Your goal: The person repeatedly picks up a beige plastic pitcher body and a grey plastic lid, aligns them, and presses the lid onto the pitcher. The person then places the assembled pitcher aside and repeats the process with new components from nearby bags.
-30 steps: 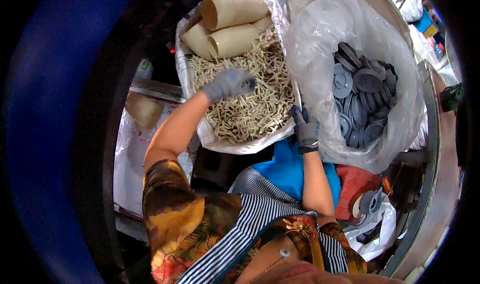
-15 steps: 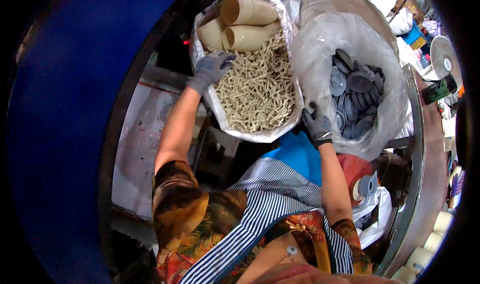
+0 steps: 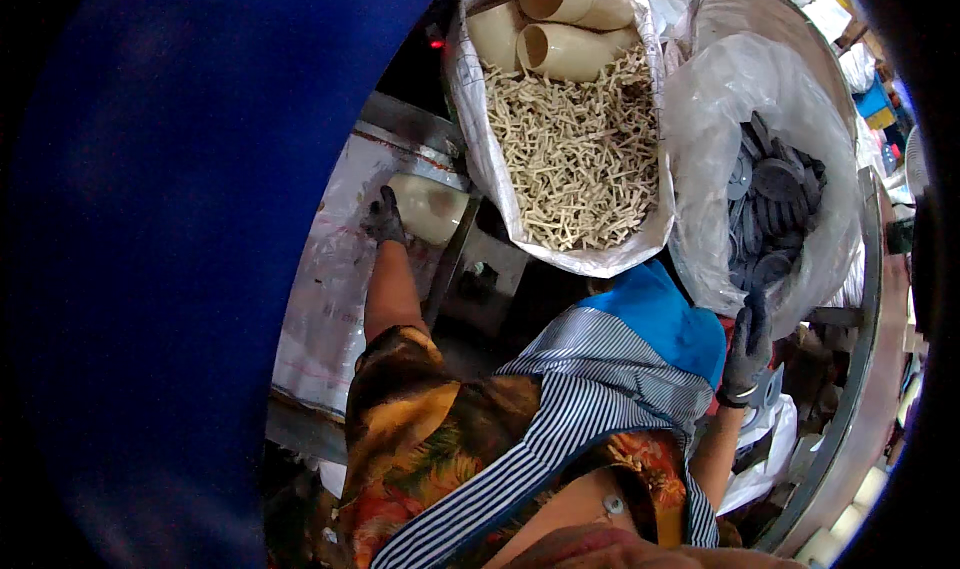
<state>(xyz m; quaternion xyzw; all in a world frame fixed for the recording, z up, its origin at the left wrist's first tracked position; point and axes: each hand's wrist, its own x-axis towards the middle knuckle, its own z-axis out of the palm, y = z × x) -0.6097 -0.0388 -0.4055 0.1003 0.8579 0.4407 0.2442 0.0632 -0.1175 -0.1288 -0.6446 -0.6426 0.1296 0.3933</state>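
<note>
My left hand, in a dark grey glove, is beside a beige plastic pipe fitting lying on a white, scuffed surface. Its fingers are apart at the fitting's left side; whether they touch it I cannot tell. A white woven sack ahead holds many short cream plastic pieces, with several larger beige pipe fittings at its far end. My right hand, also gloved, is raised with fingers stretched out and nothing in them. It is near the lower edge of a clear plastic bag of grey round plastic parts.
A large blue panel fills the left side. At the right runs a curved metal-edged bench. A white bag and a grey flanged part lie low by my right arm. Clutter stands at the far right.
My left hand has moved from the sack's edge down to the beige fitting on the white surface. My right hand has drawn back toward me and right. The view has shifted left.
</note>
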